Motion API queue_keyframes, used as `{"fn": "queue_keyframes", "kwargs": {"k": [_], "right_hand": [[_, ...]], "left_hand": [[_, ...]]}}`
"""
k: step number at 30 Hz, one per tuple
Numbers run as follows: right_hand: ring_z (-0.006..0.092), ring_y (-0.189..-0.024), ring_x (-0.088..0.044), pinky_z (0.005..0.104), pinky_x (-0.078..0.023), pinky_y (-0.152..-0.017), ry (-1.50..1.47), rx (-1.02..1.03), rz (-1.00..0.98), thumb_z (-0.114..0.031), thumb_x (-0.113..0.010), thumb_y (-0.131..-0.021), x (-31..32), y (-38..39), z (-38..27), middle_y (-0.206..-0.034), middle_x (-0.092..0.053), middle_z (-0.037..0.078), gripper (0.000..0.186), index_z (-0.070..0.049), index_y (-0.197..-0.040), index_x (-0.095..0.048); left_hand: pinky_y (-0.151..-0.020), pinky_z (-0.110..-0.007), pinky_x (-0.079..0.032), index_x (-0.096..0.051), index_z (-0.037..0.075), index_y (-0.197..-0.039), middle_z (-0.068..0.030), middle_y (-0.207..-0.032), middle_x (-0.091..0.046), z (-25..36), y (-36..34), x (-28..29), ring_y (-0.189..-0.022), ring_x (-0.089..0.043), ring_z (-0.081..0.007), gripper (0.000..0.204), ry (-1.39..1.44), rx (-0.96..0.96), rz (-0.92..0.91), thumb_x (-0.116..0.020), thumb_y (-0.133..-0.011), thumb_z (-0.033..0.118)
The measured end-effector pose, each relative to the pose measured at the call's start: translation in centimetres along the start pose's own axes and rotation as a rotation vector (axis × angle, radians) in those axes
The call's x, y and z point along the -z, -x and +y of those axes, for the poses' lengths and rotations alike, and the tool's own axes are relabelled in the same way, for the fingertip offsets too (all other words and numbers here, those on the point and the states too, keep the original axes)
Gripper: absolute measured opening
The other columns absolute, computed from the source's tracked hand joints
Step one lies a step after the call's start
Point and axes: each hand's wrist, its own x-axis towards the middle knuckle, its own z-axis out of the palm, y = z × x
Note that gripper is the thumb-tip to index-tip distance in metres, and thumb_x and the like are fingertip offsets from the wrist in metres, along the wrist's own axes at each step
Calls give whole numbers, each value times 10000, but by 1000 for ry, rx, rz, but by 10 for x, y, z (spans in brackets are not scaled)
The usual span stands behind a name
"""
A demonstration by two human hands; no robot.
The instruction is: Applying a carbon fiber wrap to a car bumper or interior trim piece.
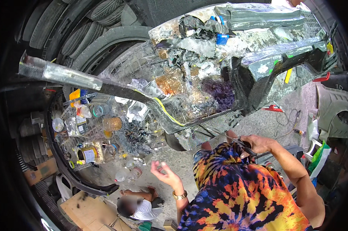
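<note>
My right hand [257, 144] is closed round the dark handles of a pair of scissors [238, 143], low in front of my body. Their blades point up and left, toward the front edge of a long bumper-like part. My left hand [164, 173] is raised in the air with its fingers apart and nothing in it. In front of me, the bumper-like part [204, 129] carries black-and-silver woven fibre cloth. A yellow-green line [164, 109] runs along its left bend. Beyond it, loose scraps of similar cloth [193, 46] lie on the littered work table [162, 32].
Bottles, a yellow tin [87, 154] and other clutter crowd the left side. Tyres [81, 38] stand behind. Another person [143, 204] is low on the floor at lower left, beside cardboard [85, 208]. A red-handled tool [273, 108] and grey plastic chair [333, 111] are at right.
</note>
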Motion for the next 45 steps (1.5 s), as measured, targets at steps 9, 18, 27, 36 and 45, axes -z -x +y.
{"fn": "queue_keyframes", "kwargs": {"k": [9,18,27,36,45], "right_hand": [[109,-635,-621,241,-492,-569,-300,0,-352,-395,-761,-787,28,-25,17,-754,-631,35,441,10,-871,-609],[108,-658,-609,257,-493,-581,-98,-58,-398,-421,-771,-766,46,-40,-4,-749,-615,31,483,9,-927,-622],[148,-642,-612,287,-489,-574,3,-71,-474,-541,-742,-734,67,-55,-27,-767,-616,51,600,20,-910,-620],[177,-685,-627,307,-504,-631,120,-191,-493,-583,-745,-703,82,-58,-53,-868,-637,84,692,23,-1007,-607],[178,-695,-635,299,-504,-617,155,-184,-513,-584,-746,-699,87,-63,-53,-844,-631,72,648,-4,-962,-625]], "left_hand": [[-989,-415,-341,-615,46,-1144,-114,-1202,-560,57,-14,-57,-1129,-498,-288,317,-482,-696,-566,-659,-840,126],[-744,-258,-433,-572,117,-930,11,-968,-602,12,53,-61,-885,-557,-117,153,603,640,-185,-672,-885,223],[-796,-271,-433,-542,121,-1077,-1,-1048,-593,18,62,-89,-949,-542,-121,230,1039,659,-32,-640,-905,239],[-915,-312,-415,-549,91,-1127,-29,-1208,-568,11,66,-102,-1054,-528,-137,257,1241,642,-35,-611,-922,235],[-892,-283,-436,-633,42,-1048,-34,-1048,-660,28,66,-113,-956,-581,-119,174,950,482,44,-652,-877,65]]}}
